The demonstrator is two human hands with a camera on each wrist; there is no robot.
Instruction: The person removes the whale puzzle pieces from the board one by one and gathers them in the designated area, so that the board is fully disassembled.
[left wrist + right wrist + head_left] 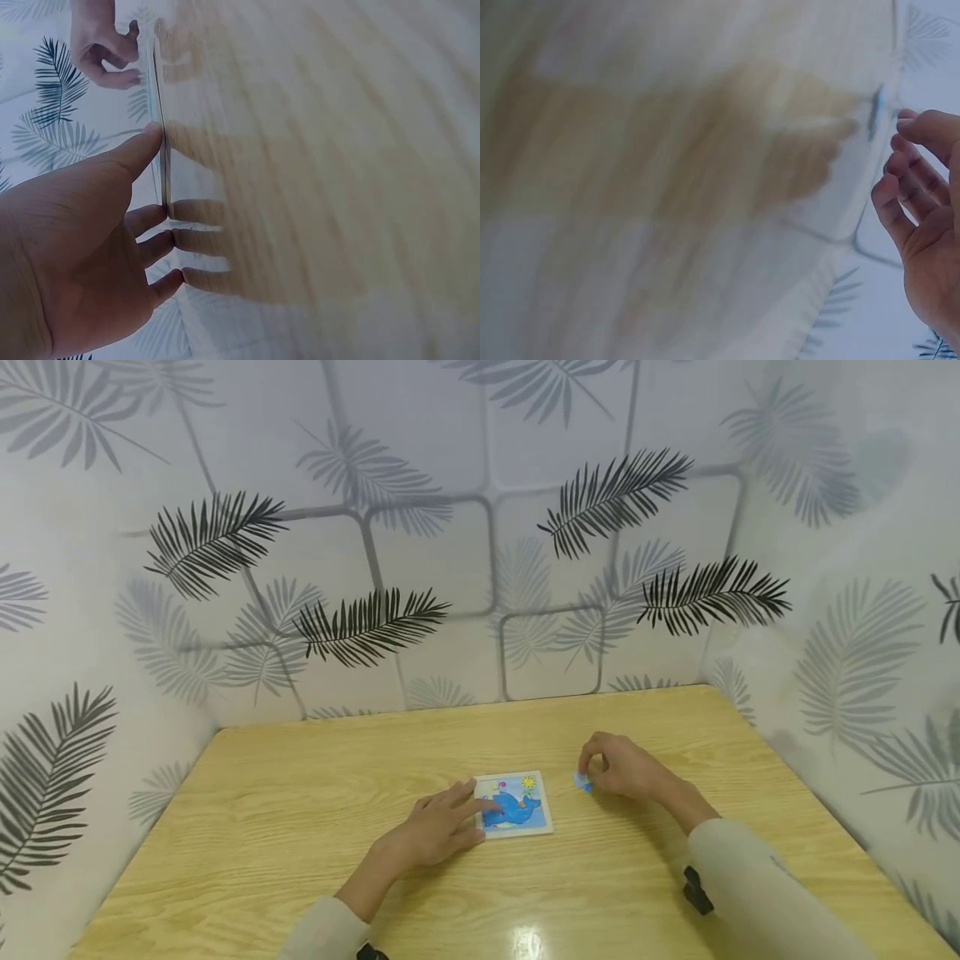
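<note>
A small square picture puzzle [512, 835] with a white border lies on the table, showing a blue dolphin and a yellow sun. My left hand [440, 828] is at its left side, index finger laid over the picture and other fingertips along the edge. In the left wrist view the fingers [156, 244] look extended against the board's edge. To the right of the puzzle is a small blue puzzle piece [582, 782], partly covered by my right hand [624, 767]. The right wrist view shows the piece [876, 112] just apart from the loosely bent fingertips [906, 120].
The wood-grain table [330, 793] has a glossy surface that reflects the hands. A wall covering [450, 560] with leaf patterns rises behind the table and along both sides.
</note>
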